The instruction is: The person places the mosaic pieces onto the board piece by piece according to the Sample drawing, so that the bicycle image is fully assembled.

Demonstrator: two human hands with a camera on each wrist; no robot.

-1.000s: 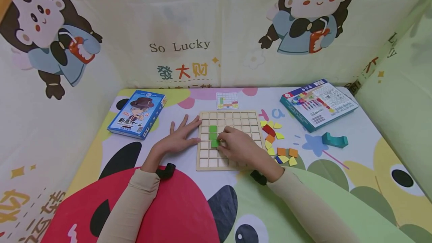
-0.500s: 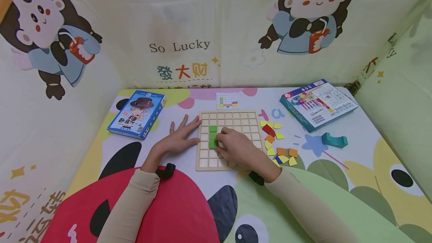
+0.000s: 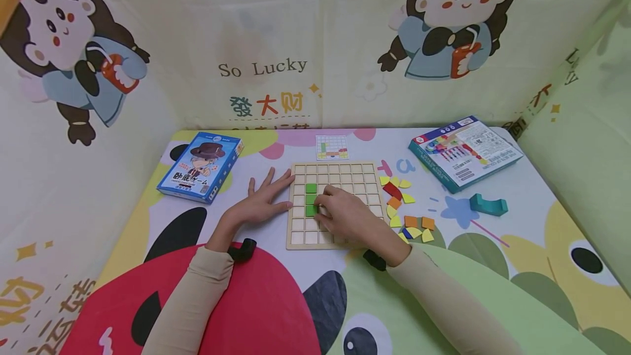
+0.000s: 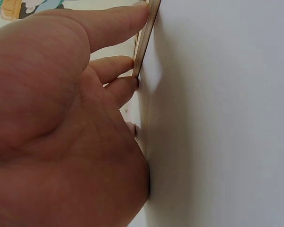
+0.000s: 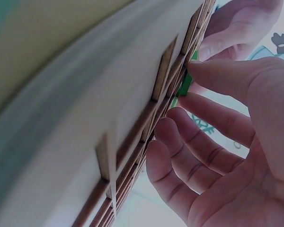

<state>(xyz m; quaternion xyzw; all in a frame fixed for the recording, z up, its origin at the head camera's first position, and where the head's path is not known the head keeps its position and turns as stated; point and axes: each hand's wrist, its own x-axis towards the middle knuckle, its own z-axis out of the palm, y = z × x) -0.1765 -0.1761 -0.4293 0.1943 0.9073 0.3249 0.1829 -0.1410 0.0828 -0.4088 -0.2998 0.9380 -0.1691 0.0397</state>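
Observation:
A wooden grid board point(image 3: 305, 246) lies on the table, with green square tiles in one of its left columns. The top green tile point(image 3: 311, 188) and the one below it sit in their cells. My right hand point(image 3: 345, 213) pinches the lowest green tile point(image 3: 310, 211) at its right side. Thumb and index finger meet that tile in the right wrist view, while the other fingers curl loosely. Spread fingers of my left hand point(image 3: 261, 199) touch the board's left edge. The left wrist view shows thumb and fingertips against the wooden rim point(image 4: 143, 49).
Right of the board lie loose yellow, orange, red and blue pieces, among them an orange square point(image 3: 428, 223). A pattern card point(image 3: 332, 147) lies behind the board. A blue box point(image 3: 199, 167) is at left, a teal-edged box point(image 3: 465, 152) and a teal curved piece point(image 3: 488, 205) at right.
The lowest green tile has shifted slightly left, in line with the two above it. My right hand moved slightly left with it, then stayed. The left hand has not moved.

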